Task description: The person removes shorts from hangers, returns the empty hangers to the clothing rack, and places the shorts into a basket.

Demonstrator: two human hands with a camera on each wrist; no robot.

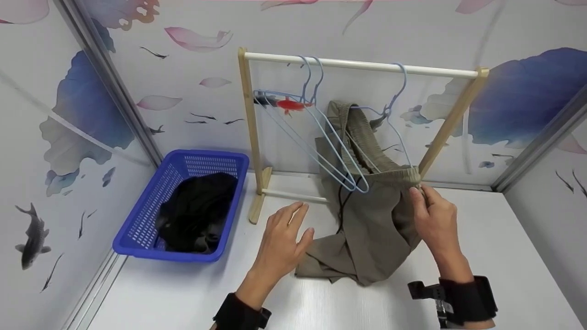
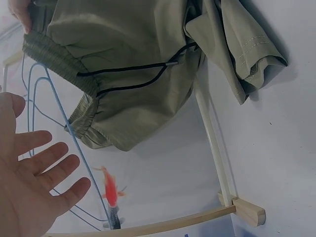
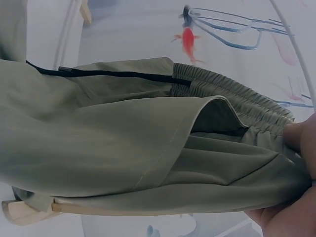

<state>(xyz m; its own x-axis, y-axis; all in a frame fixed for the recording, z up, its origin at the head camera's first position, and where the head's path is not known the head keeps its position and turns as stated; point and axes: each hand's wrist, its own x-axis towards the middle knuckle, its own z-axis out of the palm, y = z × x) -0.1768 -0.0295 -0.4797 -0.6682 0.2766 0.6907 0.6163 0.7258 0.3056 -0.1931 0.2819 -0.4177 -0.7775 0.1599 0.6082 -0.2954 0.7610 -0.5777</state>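
Olive shorts (image 1: 367, 229) with an elastic waistband (image 3: 232, 96) and a black drawstring (image 2: 128, 70) hang tilted from a blue wire hanger (image 1: 389, 109) hooked on the rack's white rail. One side of the waistband is high on the hanger; the other is lower, at my right hand (image 1: 438, 220). This hand pinches the waistband edge between thumb and fingers, near the hanger's lower right corner. My left hand (image 1: 282, 238), fingers extended and apart, is left of the shorts and holds nothing. In the left wrist view, its palm (image 2: 24, 182) faces the hangers.
Two more blue hangers (image 1: 322, 72) hang on the rail (image 1: 357, 64), overlapping the shorts in front. The wooden rack (image 1: 251, 123) stands against a printed back wall. To the left, a blue plastic basket (image 1: 183, 256) holds dark cloth (image 1: 197, 213). Metal-framed panels enclose the white table (image 1: 183, 293).
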